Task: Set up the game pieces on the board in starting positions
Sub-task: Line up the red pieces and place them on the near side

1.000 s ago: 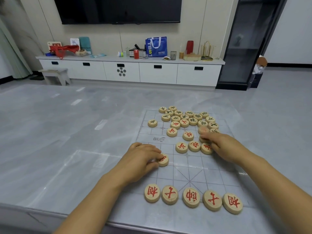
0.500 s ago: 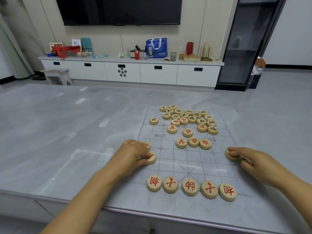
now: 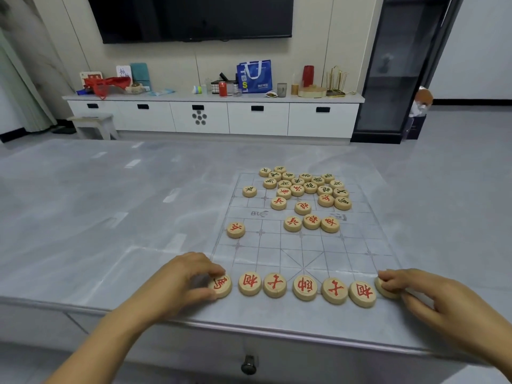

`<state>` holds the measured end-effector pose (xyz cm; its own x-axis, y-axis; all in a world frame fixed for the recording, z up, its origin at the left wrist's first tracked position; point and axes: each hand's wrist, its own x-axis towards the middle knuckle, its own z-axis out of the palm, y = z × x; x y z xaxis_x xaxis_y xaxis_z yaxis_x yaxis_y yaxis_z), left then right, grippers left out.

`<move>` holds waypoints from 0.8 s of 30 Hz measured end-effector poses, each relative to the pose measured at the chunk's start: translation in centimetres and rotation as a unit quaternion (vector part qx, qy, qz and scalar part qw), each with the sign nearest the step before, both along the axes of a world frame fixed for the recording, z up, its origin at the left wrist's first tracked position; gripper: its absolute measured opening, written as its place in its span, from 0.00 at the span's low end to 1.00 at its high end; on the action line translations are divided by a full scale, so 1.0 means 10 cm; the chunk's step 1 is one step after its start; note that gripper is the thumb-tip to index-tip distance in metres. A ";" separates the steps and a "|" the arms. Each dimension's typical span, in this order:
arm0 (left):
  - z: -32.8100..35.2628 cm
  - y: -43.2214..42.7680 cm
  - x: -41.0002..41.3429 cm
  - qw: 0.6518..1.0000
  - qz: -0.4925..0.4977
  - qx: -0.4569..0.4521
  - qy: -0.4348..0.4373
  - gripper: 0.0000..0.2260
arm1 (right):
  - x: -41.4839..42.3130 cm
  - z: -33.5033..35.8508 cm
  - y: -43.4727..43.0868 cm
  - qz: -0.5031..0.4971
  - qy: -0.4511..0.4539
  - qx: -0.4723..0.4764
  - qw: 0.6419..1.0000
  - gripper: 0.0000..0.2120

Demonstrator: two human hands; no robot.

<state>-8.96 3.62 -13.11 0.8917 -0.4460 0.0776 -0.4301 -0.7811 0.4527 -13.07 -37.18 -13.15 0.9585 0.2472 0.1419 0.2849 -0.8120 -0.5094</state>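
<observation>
The left hand [image 3: 177, 281] rests on the grey desk [image 3: 83, 217] at the near-left corner of the board [image 3: 357, 245], a clear sheet printed with a grid. Its grip is closed on a round wooden piece with a red character [image 3: 220, 285], thumb below and fingers above, and the piece lies flat at the left end of the near row. To the right of it, five red-marked pieces [image 3: 304, 287] lie face up in a line along the near edge of the board, each just beside the next. Further up the board, a single red piece [image 3: 235, 229] sits alone on the left border. Near the middle line, three red pieces [image 3: 311, 223] stand side by side, touching or nearly so. Beyond them, at the far end of the board, a loose cluster of mixed red and dark-marked pieces [image 3: 304, 187] lies unsorted, with one dark-marked piece [image 3: 249, 191] apart on its left. At the right end of the near row, the right hand [image 3: 432, 297] has its grip closed on another wooden piece [image 3: 385, 290], whose face is covered by the fingers [image 3: 393, 278]; this piece lies on the desk just beside the fifth piece of the row.
</observation>
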 end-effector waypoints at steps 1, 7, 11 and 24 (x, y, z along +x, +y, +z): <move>0.00 0.00 0.00 1.000 0.001 -0.001 -0.001 0.22 | -0.01 0.01 0.01 -0.001 -0.002 -0.001 1.000 0.28; -0.01 -0.01 0.00 1.000 0.014 -0.011 0.020 0.16 | 0.01 0.05 -0.09 -0.029 -0.019 0.044 0.998 0.31; -0.03 -0.04 0.03 1.000 0.013 -0.006 0.024 0.16 | 0.03 0.01 -0.10 -0.017 0.032 0.015 0.999 0.26; 0.04 -0.06 0.04 0.998 0.023 0.012 0.058 0.19 | 0.06 -0.08 -0.03 0.021 0.033 -0.024 0.999 0.26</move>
<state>-8.58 3.04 -12.72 0.9134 -0.4054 -0.0378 -0.3397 -0.8100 0.4779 -12.51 -37.43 -13.98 0.9538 0.2932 0.0658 0.2869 -0.8235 -0.4894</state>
